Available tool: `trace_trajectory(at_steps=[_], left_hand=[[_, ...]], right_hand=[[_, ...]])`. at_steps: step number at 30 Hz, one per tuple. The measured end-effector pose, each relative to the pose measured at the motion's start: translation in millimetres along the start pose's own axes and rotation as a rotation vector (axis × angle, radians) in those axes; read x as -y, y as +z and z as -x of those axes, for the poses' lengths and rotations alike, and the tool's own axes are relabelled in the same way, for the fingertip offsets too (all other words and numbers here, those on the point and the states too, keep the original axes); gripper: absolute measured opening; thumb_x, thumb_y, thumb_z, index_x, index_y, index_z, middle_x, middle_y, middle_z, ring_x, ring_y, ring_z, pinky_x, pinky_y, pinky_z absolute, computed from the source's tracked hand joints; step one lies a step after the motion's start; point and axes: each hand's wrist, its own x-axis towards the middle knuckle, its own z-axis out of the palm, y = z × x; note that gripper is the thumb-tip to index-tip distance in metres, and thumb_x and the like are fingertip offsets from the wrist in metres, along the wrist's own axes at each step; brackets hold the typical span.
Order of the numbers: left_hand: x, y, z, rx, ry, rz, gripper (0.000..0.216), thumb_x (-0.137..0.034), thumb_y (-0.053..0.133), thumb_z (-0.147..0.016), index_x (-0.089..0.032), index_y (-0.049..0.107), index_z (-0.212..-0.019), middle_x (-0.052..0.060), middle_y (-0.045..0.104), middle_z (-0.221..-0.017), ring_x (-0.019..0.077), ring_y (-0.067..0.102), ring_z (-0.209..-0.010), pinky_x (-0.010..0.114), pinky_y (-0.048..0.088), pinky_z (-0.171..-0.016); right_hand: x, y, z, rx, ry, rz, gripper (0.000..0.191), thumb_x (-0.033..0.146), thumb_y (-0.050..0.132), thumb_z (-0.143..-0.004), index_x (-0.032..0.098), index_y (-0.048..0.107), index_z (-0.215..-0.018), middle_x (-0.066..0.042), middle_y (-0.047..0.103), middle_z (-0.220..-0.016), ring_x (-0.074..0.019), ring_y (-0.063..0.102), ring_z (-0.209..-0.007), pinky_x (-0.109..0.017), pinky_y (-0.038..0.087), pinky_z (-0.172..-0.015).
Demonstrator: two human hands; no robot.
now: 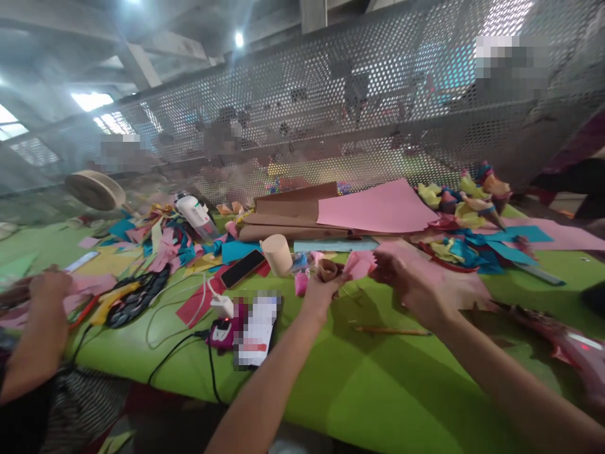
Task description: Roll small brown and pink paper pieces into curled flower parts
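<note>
Over the green tabletop, my left hand [326, 287] is closed on a small folded paper piece, with a rolled brown paper part [327, 270] at its fingers and a pink paper flap [360, 265] pointing right. My right hand [401, 284] is at the right end of that flap. Its fingers are bent and blurred, so I cannot make out whether they grip the paper. Below the hands lies a thin wooden stick, perhaps a pencil [392, 330]. Left of my left hand are a beige mug [276, 255] and a small bright pink packet [301, 283].
Large brown [293, 211] and pink sheets [378, 211] lie behind, before a perforated metal screen [302, 126]. Left are phones [242, 268], cables, a glue gun [111, 302] and a white bottle [195, 214]. A co-worker's arm [47, 315] works at far left. A pink glue gun [567, 347] lies right.
</note>
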Motion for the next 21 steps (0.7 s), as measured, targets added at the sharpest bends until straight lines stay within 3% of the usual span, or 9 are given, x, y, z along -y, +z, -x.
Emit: trace_trajectory(at_steps=[3, 6, 8, 12, 16, 21], left_hand=[[0.6, 2.9, 1.2, 0.004, 0.092, 0.024, 0.043, -0.033, 0.091, -0.046, -0.013, 0.069, -0.077, 0.0, 0.065, -0.066, 0.01, 0.054, -0.057, 0.022, 0.04, -0.053], [2.3, 4.5, 1.5, 0.015, 0.157, -0.062, 0.039, -0.03, 0.091, -0.046, -0.014, 0.069, -0.073, 0.0, 0.066, -0.069, 0.0131, 0.059, -0.066, 0.026, 0.046, -0.066], [3.2, 4.0, 2.3, 0.051, 0.178, -0.161, 0.035, -0.028, 0.09, -0.049, -0.015, 0.068, -0.074, 0.0, 0.066, -0.071, 0.0137, 0.059, -0.068, 0.027, 0.047, -0.069], [5.4, 0.8, 4.8, 0.18, 0.201, -0.278, 0.027, -0.023, 0.083, -0.058, -0.016, 0.066, -0.078, 0.0, 0.066, -0.077, 0.014, 0.057, -0.072, 0.028, 0.046, -0.072], [12.1, -1.2, 3.7, 0.215, 0.155, -0.369, 0.028, -0.022, 0.082, -0.057, -0.016, 0.062, -0.077, -0.003, 0.059, -0.073, 0.0129, 0.052, -0.069, 0.026, 0.042, -0.067], [21.2, -2.6, -1.2, 0.299, 0.195, -0.337, 0.029, -0.029, 0.082, -0.06, -0.017, 0.058, -0.073, 0.0, 0.058, -0.079, 0.0156, 0.053, -0.079, 0.029, 0.042, -0.072]], right_hand=[[-3.5, 15.5, 6.8, 0.062, 0.1, 0.022, 0.059, 0.061, 0.073, -0.067, 0.022, 0.065, -0.112, -0.008, 0.069, -0.1, -0.0262, 0.064, -0.091, -0.04, 0.05, -0.082], [-0.1, 24.7, 9.6, -0.04, 0.077, 0.097, 0.052, 0.053, 0.078, -0.064, 0.021, 0.067, -0.103, -0.004, 0.068, -0.084, -0.0226, 0.062, -0.079, -0.035, 0.051, -0.072], [2.9, 23.4, 7.4, -0.113, 0.057, 0.125, 0.045, 0.052, 0.079, -0.061, 0.021, 0.067, -0.092, -0.002, 0.065, -0.074, -0.0188, 0.057, -0.067, -0.032, 0.049, -0.062], [6.6, 8.8, -0.4, -0.11, 0.0, 0.174, 0.035, 0.048, 0.079, -0.06, 0.02, 0.068, -0.079, -0.001, 0.063, -0.068, -0.0153, 0.053, -0.058, -0.028, 0.045, -0.053], [10.2, -1.7, -2.5, -0.136, -0.124, 0.124, 0.031, 0.045, 0.079, -0.062, 0.022, 0.07, -0.081, -0.001, 0.064, -0.07, -0.0154, 0.055, -0.061, -0.029, 0.046, -0.057], [18.8, -0.9, 3.8, -0.132, -0.146, 0.121, 0.029, 0.042, 0.08, -0.064, 0.023, 0.073, -0.084, -0.001, 0.063, -0.07, -0.0152, 0.055, -0.061, -0.026, 0.044, -0.052]])
